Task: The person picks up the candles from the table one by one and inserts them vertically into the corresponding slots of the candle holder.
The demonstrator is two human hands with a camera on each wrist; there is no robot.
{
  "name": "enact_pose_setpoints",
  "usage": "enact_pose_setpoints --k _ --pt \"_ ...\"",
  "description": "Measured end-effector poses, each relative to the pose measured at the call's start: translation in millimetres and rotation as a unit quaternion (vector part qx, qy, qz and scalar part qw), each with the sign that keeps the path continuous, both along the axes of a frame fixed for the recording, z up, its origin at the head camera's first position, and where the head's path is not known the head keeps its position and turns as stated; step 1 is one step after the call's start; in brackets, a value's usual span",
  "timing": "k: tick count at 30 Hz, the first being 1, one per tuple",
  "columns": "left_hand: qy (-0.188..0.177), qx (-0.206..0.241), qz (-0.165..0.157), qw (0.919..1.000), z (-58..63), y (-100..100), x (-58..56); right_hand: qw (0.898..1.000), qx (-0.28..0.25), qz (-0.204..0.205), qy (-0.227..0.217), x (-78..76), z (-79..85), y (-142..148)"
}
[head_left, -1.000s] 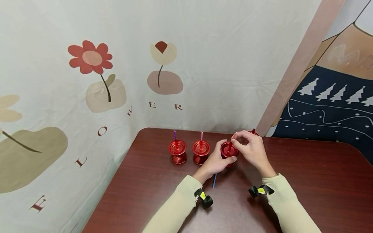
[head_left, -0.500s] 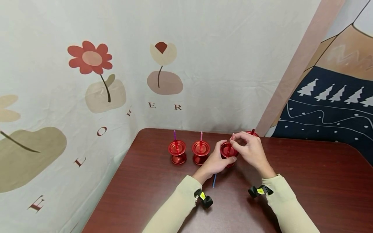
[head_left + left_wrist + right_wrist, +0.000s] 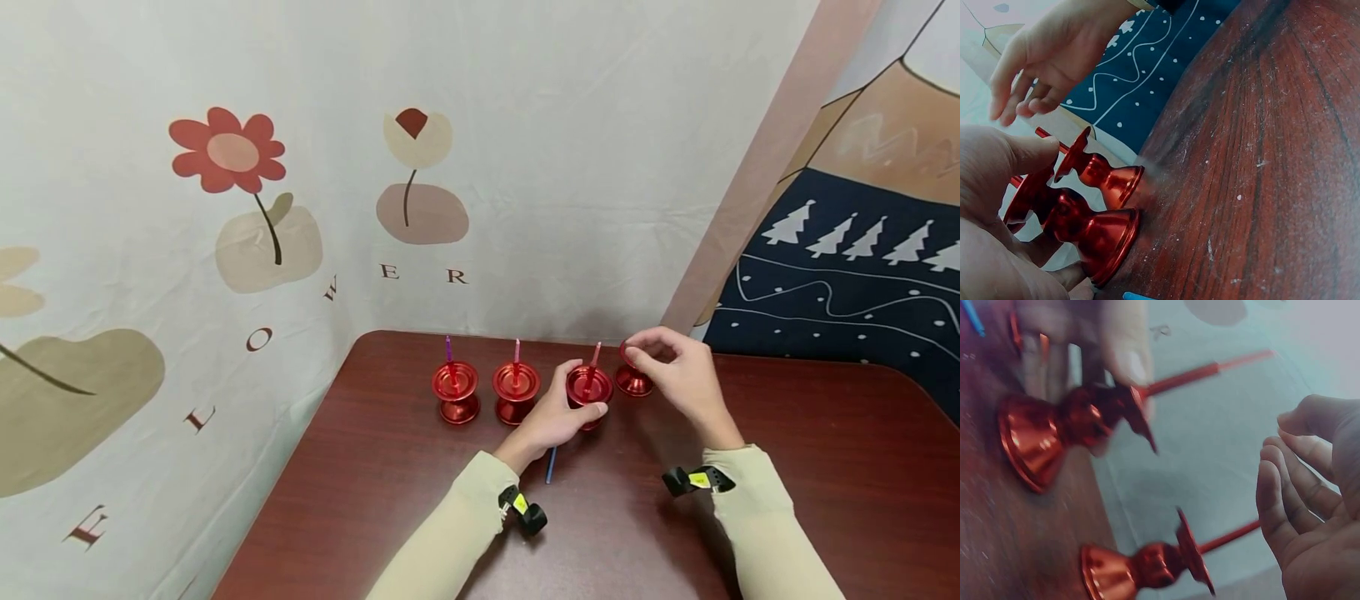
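Note:
My left hand [image 3: 553,418] grips the third red metal candle holder [image 3: 588,387] from the left, thumb and fingers round its upper part. A thin pinkish candle [image 3: 596,355] stands in that holder's tube; the right wrist view shows its pale tip [image 3: 1244,360] sticking out. My right hand [image 3: 681,379], fingers loosely bent and holding nothing, hovers beside the top of the fourth holder [image 3: 635,383]. In the left wrist view the fourth holder [image 3: 1104,175] stands just behind the gripped one [image 3: 1107,240], with only its bare red tube on top.
To the left stand two more red holders, one with a purple candle [image 3: 449,347], the other with a pink candle [image 3: 517,350]. A thin blue stick [image 3: 551,465] lies on the brown table [image 3: 600,533] below my left hand. A printed cloth [image 3: 570,167] hangs behind.
My right hand has let go of the candle in the third holder and moved right, in front of the fourth. My left hand has kept its grip on the third holder.

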State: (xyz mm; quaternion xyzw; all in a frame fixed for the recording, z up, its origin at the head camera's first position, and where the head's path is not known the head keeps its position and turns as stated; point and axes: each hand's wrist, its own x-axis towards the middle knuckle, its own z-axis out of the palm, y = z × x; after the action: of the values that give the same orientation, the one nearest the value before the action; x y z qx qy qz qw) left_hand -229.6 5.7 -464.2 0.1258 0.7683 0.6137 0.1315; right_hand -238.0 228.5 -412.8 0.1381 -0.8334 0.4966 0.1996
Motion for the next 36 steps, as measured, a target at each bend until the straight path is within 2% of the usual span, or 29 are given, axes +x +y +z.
enact_pose_setpoints --k 5,8,14,20,29,34,36 --pt "-0.002 -0.001 0.006 1.0 2.2 -1 1.6 0.998 -0.035 -0.057 -0.019 -4.9 -2.7 20" --pt "-0.002 -0.003 0.015 0.9999 2.2 1 2.0 0.995 -0.044 -0.074 -0.043 -7.5 -8.0 30" --pt "-0.003 -0.028 0.043 0.9987 3.9 3 5.0 0.992 -0.027 -0.06 -0.109 -13.0 -20.9 37" --pt "-0.007 -0.03 0.056 0.998 6.5 0 9.8 0.984 -0.002 -0.037 -0.175 -18.5 -31.1 33" --pt "-0.028 -0.023 0.028 0.9989 11.1 -14 20.0 0.975 0.032 -0.013 -0.221 -24.5 -38.5 32" --pt "-0.015 -0.063 0.003 0.9979 15.9 -28 27.6 0.974 0.046 -0.028 -0.219 -23.7 -37.5 31" --pt "0.009 -0.1 -0.013 0.9948 7.5 -34 26.0 0.974 0.056 -0.033 -0.217 -22.3 -36.0 31"
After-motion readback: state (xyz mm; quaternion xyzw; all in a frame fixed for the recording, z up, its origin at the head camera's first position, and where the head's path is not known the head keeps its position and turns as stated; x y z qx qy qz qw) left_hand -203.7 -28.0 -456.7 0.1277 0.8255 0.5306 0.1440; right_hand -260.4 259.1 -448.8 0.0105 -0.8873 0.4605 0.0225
